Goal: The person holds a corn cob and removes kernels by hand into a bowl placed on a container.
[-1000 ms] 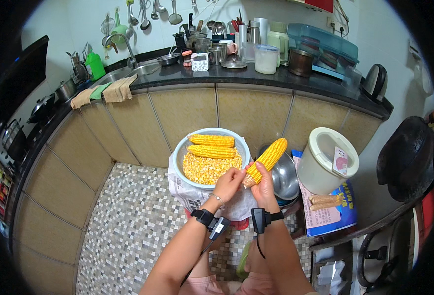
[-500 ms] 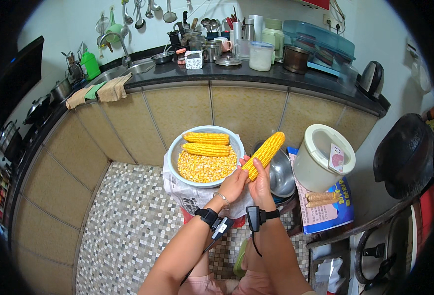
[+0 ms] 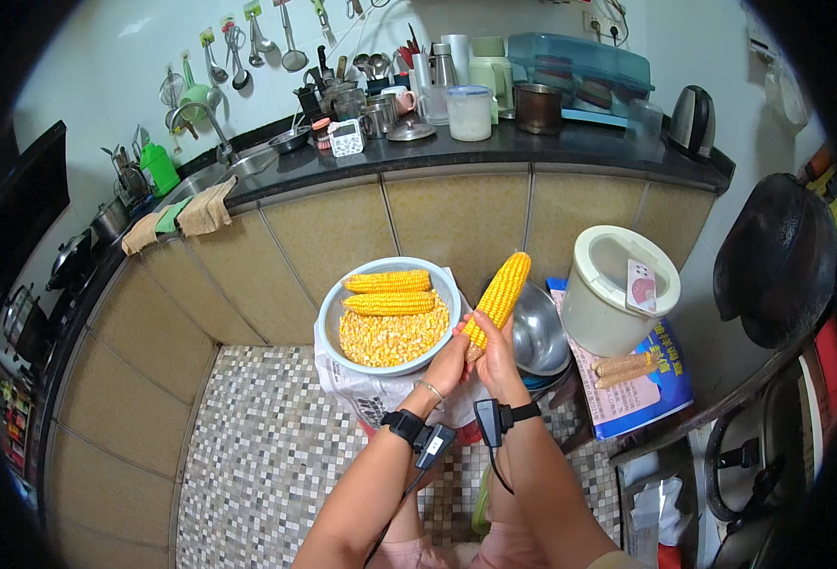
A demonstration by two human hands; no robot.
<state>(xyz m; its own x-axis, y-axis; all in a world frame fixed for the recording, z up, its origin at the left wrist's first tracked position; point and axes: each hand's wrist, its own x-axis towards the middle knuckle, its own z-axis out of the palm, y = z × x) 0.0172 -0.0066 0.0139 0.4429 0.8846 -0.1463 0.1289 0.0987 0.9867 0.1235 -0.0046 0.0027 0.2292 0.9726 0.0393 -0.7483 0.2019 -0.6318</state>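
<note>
Yellow all over, the held corn cob [image 3: 501, 290] stands between body and bench [image 3: 494, 150], its long axis slanting up, away and slightly right; the right hand [image 3: 497, 353] is wrapped round its lower part; the left hand [image 3: 448, 367] sits close by the butt end, though whether its fingers grip I cannot tell; the pale basin [image 3: 329, 334] of loose kernels [image 3: 387, 339] lies forward-left, nearer the left hand.

White printed sheet [image 3: 352, 384], pale basin [image 3: 448, 305] on top
</note>
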